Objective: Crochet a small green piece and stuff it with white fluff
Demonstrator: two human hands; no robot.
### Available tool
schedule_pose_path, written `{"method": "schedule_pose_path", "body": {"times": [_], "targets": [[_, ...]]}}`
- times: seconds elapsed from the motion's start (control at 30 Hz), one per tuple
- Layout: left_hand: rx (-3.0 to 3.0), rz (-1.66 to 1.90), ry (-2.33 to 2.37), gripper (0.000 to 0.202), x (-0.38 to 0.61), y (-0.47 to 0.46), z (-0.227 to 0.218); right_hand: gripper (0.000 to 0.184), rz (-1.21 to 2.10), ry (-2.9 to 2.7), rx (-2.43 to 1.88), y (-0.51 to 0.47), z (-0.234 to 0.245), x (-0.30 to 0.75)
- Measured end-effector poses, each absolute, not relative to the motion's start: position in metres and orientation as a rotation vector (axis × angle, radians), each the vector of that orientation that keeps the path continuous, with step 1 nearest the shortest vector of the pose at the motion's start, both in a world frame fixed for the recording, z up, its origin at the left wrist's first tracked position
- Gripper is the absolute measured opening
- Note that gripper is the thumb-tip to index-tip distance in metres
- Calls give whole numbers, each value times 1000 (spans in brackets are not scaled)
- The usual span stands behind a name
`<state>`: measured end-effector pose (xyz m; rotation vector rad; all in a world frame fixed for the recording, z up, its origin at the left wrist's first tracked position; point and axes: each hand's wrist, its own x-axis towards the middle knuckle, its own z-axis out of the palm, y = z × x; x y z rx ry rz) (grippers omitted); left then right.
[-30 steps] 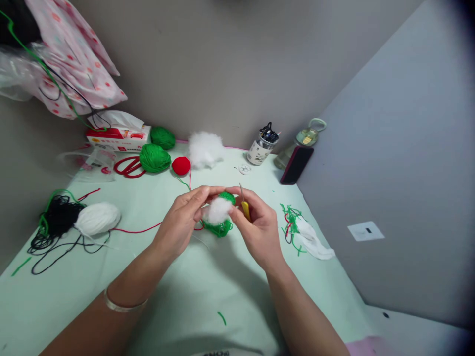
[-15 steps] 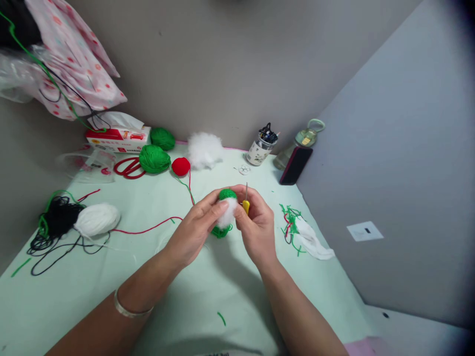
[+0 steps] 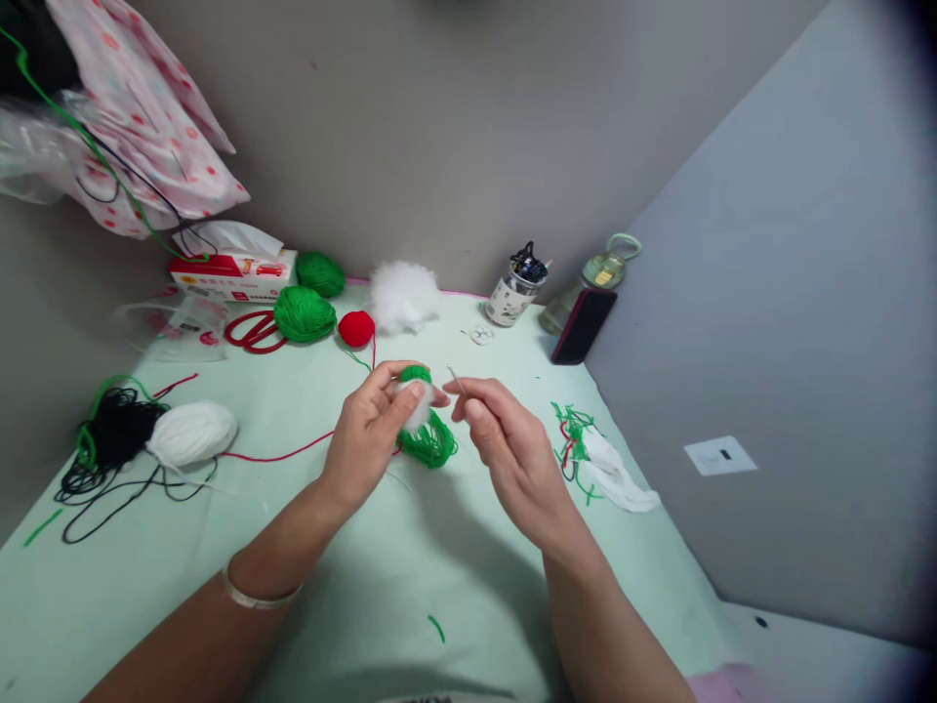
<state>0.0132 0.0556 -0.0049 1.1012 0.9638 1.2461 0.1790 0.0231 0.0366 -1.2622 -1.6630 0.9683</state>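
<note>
My left hand (image 3: 366, 434) is closed on a small green crocheted piece (image 3: 416, 374) with white stuffing (image 3: 419, 402) showing under my thumb. Loose green yarn (image 3: 430, 444) trails below it onto the pale green table (image 3: 366, 586). My right hand (image 3: 505, 444) is closed around a crochet hook (image 3: 455, 379), whose metal tip points at the piece, a short gap away. The hook's handle is hidden in my fist.
At the back lie two green yarn balls (image 3: 305, 312), a red ball (image 3: 356, 328), red scissors (image 3: 253, 330), a tuft of stuffing (image 3: 404, 295), a tissue box (image 3: 232, 275), a jar (image 3: 516, 291), a bottle (image 3: 592, 278) and a phone (image 3: 584, 325). White yarn (image 3: 191, 433) and black yarn (image 3: 113, 434) sit left; scraps (image 3: 586, 449) right.
My hands have drawn apart. The left hand carried the stuffed green piece a little left; the right hand tilted the hook so its tip now points left and the yellow handle is hidden.
</note>
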Motion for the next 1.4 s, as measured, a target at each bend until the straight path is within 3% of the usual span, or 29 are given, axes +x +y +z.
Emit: {"method": "schedule_pose_path", "body": {"times": [0.27,0.97,1.1,1.23,1.4], "targets": [[1360,1233,1100,15,9,53,-2,24,1626,-1402,-1095,23,37,175],[1806,1295,1212,27,7,51,-4,13,2077,-773,-850,38,35,174],[1757,1236,1172,26,8,51,-5,18,1869,-949,-956,29,36,168],[1585,1141,1114,21,10,52,-7,22,1408,-1386,-1235,12,33,156],[1564,1105,1028,24,7,55,-9,14,877,-1820,-1327,1,27,150]]}}
